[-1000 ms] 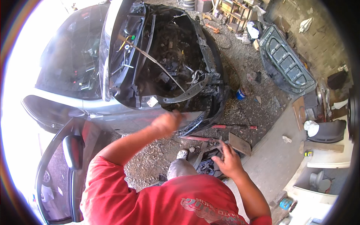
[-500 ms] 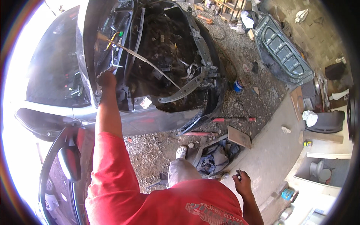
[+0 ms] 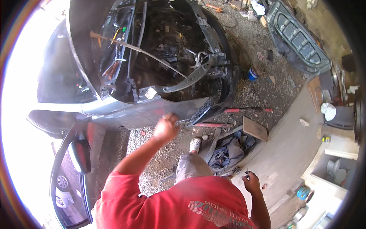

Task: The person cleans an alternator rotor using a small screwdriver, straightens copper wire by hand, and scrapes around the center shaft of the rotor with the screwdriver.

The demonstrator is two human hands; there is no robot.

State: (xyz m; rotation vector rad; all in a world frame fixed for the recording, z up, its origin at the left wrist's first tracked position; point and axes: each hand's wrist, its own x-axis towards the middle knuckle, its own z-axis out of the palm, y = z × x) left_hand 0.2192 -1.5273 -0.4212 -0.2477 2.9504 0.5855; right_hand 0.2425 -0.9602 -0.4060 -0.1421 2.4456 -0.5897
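Observation:
My left hand (image 3: 167, 128) hangs in front of the car's grey fender (image 3: 148, 114), apart from the engine bay. Motion smears its fingers, so what it holds, if anything, cannot be made out. Low on the right, my right hand (image 3: 251, 182) is closed, thumb and fingers pinching a small, thin item too small to name. The car's hood (image 3: 85, 38) stands raised, with a thin prop rod (image 3: 152, 55) slanting across the dark engine bay (image 3: 164, 34). A white square tag (image 3: 150, 93) sits on the bay's near edge.
An open car door (image 3: 72, 183) with its mirror (image 3: 79, 156) stands at left. Near my feet lie red bars (image 3: 213, 124), a board (image 3: 255, 128) and a container of dark cloths (image 3: 228, 152). A blue can (image 3: 252, 74) and a loose panel (image 3: 299, 36) are farther right.
My left hand has drawn back from the rear corner of the engine bay, moving right and nearer to me. My right hand stays low at right, still pinching. The view has shifted slightly.

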